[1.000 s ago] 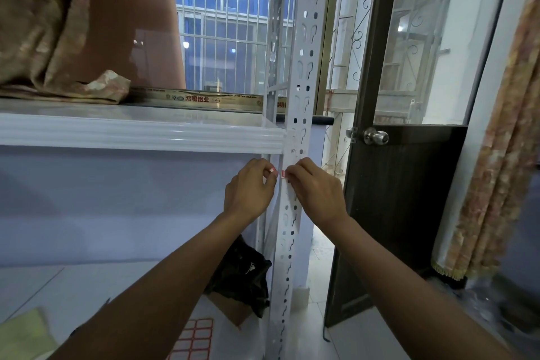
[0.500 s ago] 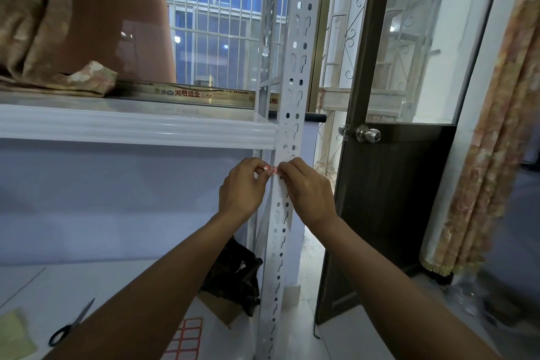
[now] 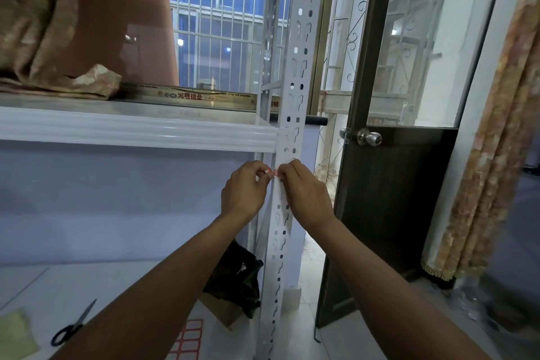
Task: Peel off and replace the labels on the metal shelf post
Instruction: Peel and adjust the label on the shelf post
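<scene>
Head view. Both hands are together at the metal shelf post (image 3: 289,96), just below the shelf (image 3: 137,131).

Left hand (image 3: 244,190): fingers curled, pinching the left end of a small red-edged label (image 3: 271,174).
Right hand (image 3: 304,193): fingers curled, fingertips holding the label's right end against the front of the post.
The 2 hands nearly touch; only the label shows between them.

Change over the last 1 s: neither hand leaves this spot on the post. A slightly longer strip of label shows between the fingertips than 1 s ago, when only a pink sliver was visible. Whether the free end is stuck down or lifted is too small to tell.

Judgement: work stays on this 1 label, and the wider strip suggests it is either coming off the post or being laid across it; the frames do not settle which. Step unfinished.

Nearby, on the lower surface: label sheet (image 3: 187,339) with red-bordered blanks, scissors (image 3: 73,327), both untouched.
</scene>
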